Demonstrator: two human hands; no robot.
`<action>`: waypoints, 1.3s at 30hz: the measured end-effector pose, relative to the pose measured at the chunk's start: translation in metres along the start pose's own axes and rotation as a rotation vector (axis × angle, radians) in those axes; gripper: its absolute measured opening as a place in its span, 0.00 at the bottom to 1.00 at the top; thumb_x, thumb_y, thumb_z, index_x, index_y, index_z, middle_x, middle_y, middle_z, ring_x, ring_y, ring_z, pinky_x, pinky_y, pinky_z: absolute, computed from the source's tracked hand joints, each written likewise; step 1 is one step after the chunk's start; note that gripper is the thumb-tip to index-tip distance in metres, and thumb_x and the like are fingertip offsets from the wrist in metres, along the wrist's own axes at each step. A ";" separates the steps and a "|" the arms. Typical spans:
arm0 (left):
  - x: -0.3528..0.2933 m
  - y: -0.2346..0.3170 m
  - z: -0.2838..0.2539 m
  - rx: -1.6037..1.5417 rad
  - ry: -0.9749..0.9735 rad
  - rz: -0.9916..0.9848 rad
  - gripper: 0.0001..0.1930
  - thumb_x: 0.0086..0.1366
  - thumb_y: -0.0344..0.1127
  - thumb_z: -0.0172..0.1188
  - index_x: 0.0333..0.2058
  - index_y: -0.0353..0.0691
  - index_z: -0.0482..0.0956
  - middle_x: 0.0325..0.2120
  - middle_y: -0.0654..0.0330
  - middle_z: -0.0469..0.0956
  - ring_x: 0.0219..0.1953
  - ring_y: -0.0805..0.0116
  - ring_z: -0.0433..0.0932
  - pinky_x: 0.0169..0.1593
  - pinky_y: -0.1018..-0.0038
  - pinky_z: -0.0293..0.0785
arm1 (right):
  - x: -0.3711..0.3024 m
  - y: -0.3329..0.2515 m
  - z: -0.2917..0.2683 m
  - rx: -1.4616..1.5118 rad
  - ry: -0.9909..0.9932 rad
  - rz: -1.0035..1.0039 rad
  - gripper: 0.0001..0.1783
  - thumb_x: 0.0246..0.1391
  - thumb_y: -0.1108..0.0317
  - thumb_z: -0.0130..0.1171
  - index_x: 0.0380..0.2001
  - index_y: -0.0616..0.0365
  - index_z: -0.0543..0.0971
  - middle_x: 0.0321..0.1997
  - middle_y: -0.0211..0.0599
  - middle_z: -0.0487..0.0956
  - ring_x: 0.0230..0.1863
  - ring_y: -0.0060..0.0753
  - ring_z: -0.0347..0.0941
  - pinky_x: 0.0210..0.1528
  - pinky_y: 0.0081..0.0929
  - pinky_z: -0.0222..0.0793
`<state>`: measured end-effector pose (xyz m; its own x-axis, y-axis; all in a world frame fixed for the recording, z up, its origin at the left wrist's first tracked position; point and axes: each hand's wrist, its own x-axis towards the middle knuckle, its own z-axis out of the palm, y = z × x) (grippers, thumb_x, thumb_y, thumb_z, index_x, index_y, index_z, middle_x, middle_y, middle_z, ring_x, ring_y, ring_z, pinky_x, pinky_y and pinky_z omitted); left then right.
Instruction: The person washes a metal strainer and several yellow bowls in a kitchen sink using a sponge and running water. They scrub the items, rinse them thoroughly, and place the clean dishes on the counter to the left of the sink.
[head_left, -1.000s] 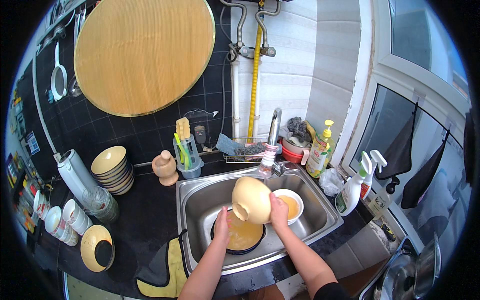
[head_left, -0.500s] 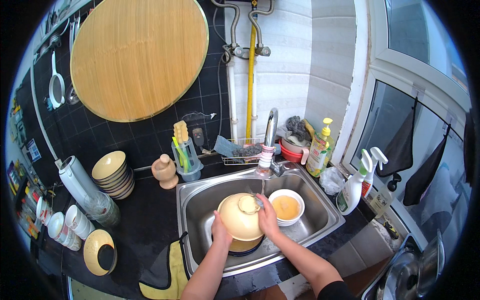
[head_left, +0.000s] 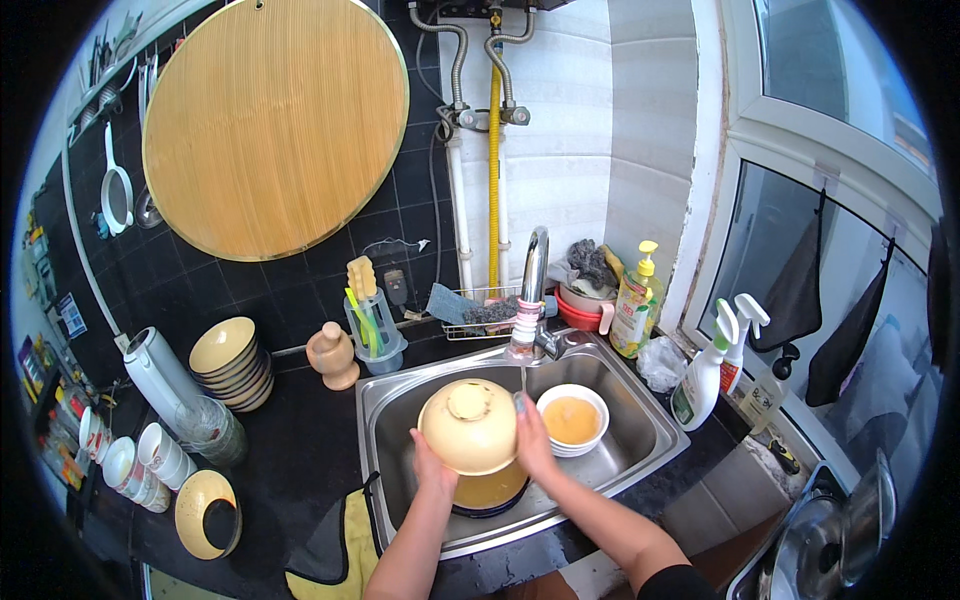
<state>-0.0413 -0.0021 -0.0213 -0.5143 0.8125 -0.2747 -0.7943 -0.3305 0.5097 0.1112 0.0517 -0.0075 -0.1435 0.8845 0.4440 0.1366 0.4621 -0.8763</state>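
Over the sink (head_left: 375, 425) a cream bowl (head_left: 465, 445) is held upside down, its round foot facing up. My left hand (head_left: 432, 465) is closed on the bowl's left side, the thumb on its outer wall. My right hand (head_left: 535, 440) grips the opposite side; a small grey-blue bit shows at its fingertips, too small to name. Water runs from the faucet (head_left: 534, 265) just behind that hand. Beneath the held bowl, a dark-rimmed bowl (head_left: 490, 492) with yellowish contents is partly hidden. To its right stand stacked white bowls (head_left: 590, 440), the top one containing orange-yellow liquid.
Left on the black counter are stacked cream bowls (head_left: 225, 350), a single bowl (head_left: 190, 510), a wooden mortar (head_left: 333, 358) and a utensil holder (head_left: 378, 345). A yellow-grey cloth (head_left: 350, 545) lies by the sink's left edge. Soap (head_left: 636, 310) and spray bottles (head_left: 700, 385) stand at right.
The held bowl has turned so its foot sits more centrally on top, and it has shifted slightly left. My right hand has slid from beside the foot down the bowl's side.
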 end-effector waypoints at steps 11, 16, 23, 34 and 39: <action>-0.022 -0.028 0.060 0.494 -0.213 0.099 0.28 0.63 0.54 0.42 0.45 0.29 0.66 0.41 0.53 0.71 0.42 0.67 0.71 0.46 0.72 0.67 | 0.091 -0.039 -0.047 -0.224 -0.517 0.004 0.23 0.55 0.61 0.46 0.51 0.63 0.65 0.46 0.39 0.72 0.48 0.37 0.66 0.51 0.26 0.59; -0.023 -0.046 0.074 0.270 -0.101 0.047 0.33 0.60 0.60 0.40 0.49 0.32 0.63 0.45 0.52 0.68 0.45 0.65 0.70 0.47 0.71 0.67 | 0.045 -0.061 -0.019 -0.733 -0.504 -0.726 0.22 0.49 0.65 0.46 0.49 0.57 0.67 0.53 0.41 0.67 0.56 0.43 0.60 0.57 0.37 0.53; -0.019 -0.048 0.068 0.236 -0.109 0.045 0.34 0.60 0.61 0.40 0.50 0.33 0.62 0.47 0.51 0.66 0.45 0.63 0.70 0.47 0.71 0.68 | 0.052 -0.062 -0.018 -0.841 -0.499 -0.731 0.29 0.41 0.57 0.54 0.50 0.53 0.68 0.56 0.41 0.64 0.57 0.43 0.58 0.58 0.36 0.51; -0.004 -0.052 0.065 0.298 -0.118 0.078 0.28 0.63 0.54 0.40 0.44 0.30 0.67 0.41 0.52 0.71 0.42 0.64 0.72 0.45 0.71 0.70 | 0.114 0.060 -0.045 0.281 -0.325 0.454 0.30 0.52 0.55 0.47 0.54 0.61 0.61 0.51 0.50 0.67 0.53 0.40 0.63 0.53 0.28 0.58; 0.011 -0.046 0.053 0.085 0.029 0.104 0.31 0.62 0.57 0.39 0.48 0.32 0.63 0.47 0.52 0.67 0.46 0.62 0.70 0.49 0.68 0.67 | 0.054 0.046 -0.034 0.057 -0.009 0.349 0.30 0.57 0.54 0.39 0.56 0.66 0.55 0.53 0.49 0.65 0.57 0.39 0.57 0.59 0.27 0.49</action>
<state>0.0066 0.0477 -0.0048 -0.6024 0.7615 -0.2393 -0.7065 -0.3691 0.6038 0.1426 0.1227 -0.0176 -0.1061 0.9877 0.1144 0.1244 0.1274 -0.9840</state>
